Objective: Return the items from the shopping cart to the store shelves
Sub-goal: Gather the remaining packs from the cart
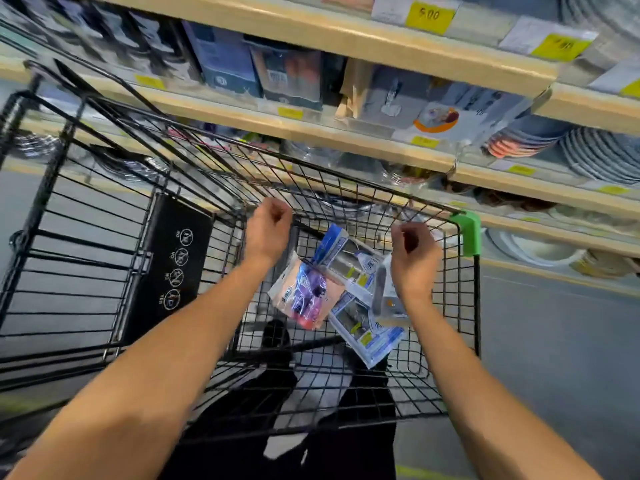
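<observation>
Several packets (346, 289) lie in the cart (467, 233) between left hand (268, 228) and right hand (414, 252), both curled; grip unclear.

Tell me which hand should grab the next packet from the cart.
Right, most likely. The right hand hangs directly above the blue-and-white packets, and the shelves come closest on that side. The left hand is off to the side, nearer the pink packet and farther from the shelves.

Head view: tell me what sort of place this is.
A shop aisle, probably housewares. The shopping cart stands beside wooden shelves, yellow price tags line the shelf edges, and stacked plates fill the right end.
</observation>
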